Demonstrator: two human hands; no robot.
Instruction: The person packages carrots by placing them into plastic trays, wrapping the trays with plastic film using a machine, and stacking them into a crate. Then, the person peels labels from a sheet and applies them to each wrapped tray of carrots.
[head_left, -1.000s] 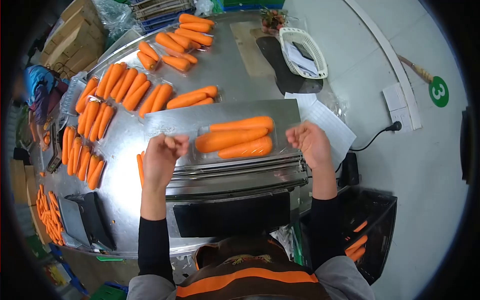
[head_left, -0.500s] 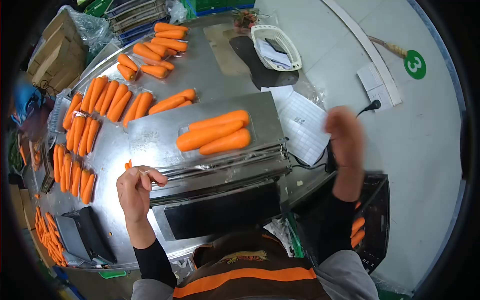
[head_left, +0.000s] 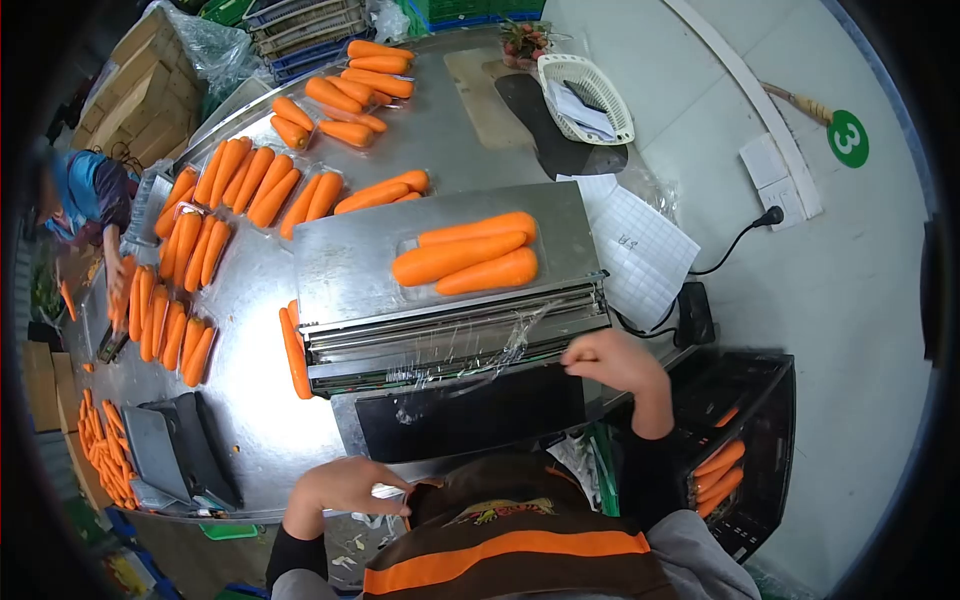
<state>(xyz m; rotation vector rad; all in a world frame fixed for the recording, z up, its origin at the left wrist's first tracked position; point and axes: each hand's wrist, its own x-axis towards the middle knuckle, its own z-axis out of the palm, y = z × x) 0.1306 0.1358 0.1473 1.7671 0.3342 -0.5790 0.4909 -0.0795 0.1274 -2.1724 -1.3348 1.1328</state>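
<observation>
Where orange carrots in clear packs (head_left: 190, 245) lie: left of and beyond the silver, flat-topped metal wrapping machine (head_left: 330, 250), in rows on the shiny steel counter (head_left: 260, 400).
Long orange carrot (head_left: 296, 362): just beside the machine's left side, tip end unclear.
Bare left hand (head_left: 345, 487): near side of the machine, by its near-left corner and the brown cloth apron (head_left: 500, 485); grip loosely spread, thumb apart from fingers, nothing visible in it.
Crumpled clear film strip (head_left: 505, 350): across the machine's front rails; pulled askew, it could cling to itself, bunch or tear.
Three orange carrots in a clear shallow tray (head_left: 465, 258): on the machine's flat top, right of its middle. A bump could slide the tray toward the rails, as nothing visible restrains it. Long axis runs sideways, roughly along the rails; the middle carrot's thick end seems to point left, the outer two right.
Bare right hand (head_left: 625, 365): beside the machine's near-right corner, fingertips bunched toward the thumb; I cannot tell whether this grip pinches film.
</observation>
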